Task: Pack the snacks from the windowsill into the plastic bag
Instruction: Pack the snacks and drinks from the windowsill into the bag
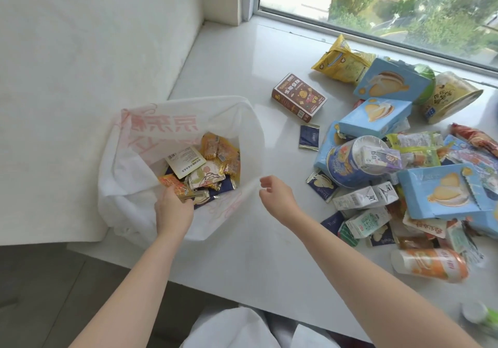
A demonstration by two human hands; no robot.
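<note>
Packing in progress: small packets (pixel 200 171) are being set into the plastic bag (pixel 129 186) by the left hand (pixel 173 207) (fingers curled round them), while the right hand (pixel 275 191), loosely curled and empty, is poised toward the snack pile (pixel 404 164) on the windowsill (pixel 242 65), whence another item is judged due.

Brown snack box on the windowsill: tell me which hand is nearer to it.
Right. The right hand hangs empty below the brown snack box, just outside the plastic bag; the left hand is inside the bag, farther away.
</note>
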